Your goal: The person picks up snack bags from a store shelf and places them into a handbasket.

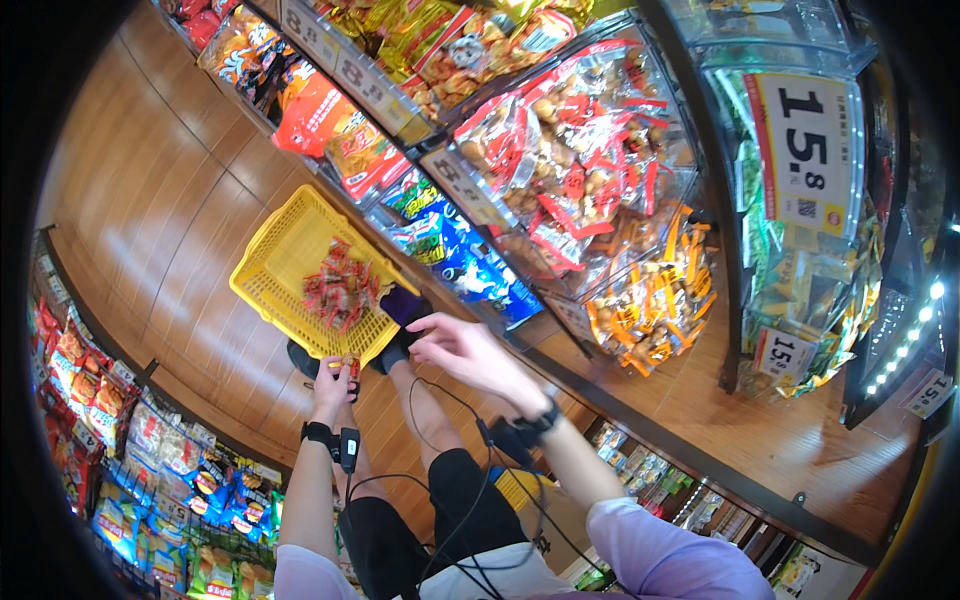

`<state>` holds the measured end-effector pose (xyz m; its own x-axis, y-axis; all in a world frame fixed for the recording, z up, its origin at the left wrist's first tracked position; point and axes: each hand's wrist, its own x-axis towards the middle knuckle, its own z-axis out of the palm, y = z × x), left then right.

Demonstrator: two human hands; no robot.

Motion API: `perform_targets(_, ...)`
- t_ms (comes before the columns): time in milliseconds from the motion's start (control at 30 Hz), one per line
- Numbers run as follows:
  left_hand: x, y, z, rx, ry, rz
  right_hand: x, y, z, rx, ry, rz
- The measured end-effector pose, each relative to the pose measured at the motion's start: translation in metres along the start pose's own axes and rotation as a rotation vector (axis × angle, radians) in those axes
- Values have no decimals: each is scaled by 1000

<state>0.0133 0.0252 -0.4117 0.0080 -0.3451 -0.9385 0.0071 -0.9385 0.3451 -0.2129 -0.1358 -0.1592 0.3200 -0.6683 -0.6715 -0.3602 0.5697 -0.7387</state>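
Note:
A yellow plastic shopping basket (279, 217) sits low before me, with a heap of small red-wrapped snack packets (341, 289) inside. My left hand (334, 386) is at the basket's near rim, its fingers closed on a small red-orange packet (351, 363). Over the basket's right corner, my right hand (457, 349) is raised with fingers apart and nothing seen in it. A dark purple item (401, 304) lies by that corner, just beyond my right fingertips; what it is I cannot tell. Both wrists wear black straps, and black cables hang across my lap.
Along the right stand clear bins of red-wrapped (585, 142) and orange-wrapped snacks (652, 300), with price tags. Blue snack bags (457, 247) fill a lower shelf beside the basket. Racks of chip bags (210, 487) curve along the lower left. A cardboard box (555, 525) stands behind my legs.

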Motion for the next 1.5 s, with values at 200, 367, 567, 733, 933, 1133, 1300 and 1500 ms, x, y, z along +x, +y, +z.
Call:
perform_targets(200, -3, 9, 11, 89, 18, 47, -45, -172, -89, -88, 638, -451)
perform_targets(367, -80, 150, 57, -165, -105, 588, 6, -187, -166, -415, 654, -412)
perform_targets(567, -194, 323, 91, -400, -200, 892, 37, -217, -163, -688, 633, -155)
perform_targets(733, -196, 364, 107, -321, -45, 959, 31, -210, -158, -1019, 627, -385)
perform_targets(933, -207, 372, 113, -114, 74, 1004, 40, -206, -181, -920, 492, -421)
perform_targets(1133, -216, 373, 123, 125, 359, 1242, 55, -209, -191, -948, 378, -455)
perform_targets(1300, -218, 385, 120, 283, 338, 1294, 51, -223, -183, -784, 162, -335)
perform_targets(1500, -234, 408, 123, 393, 386, 1242, 57, -222, -185, -744, 76, -403)
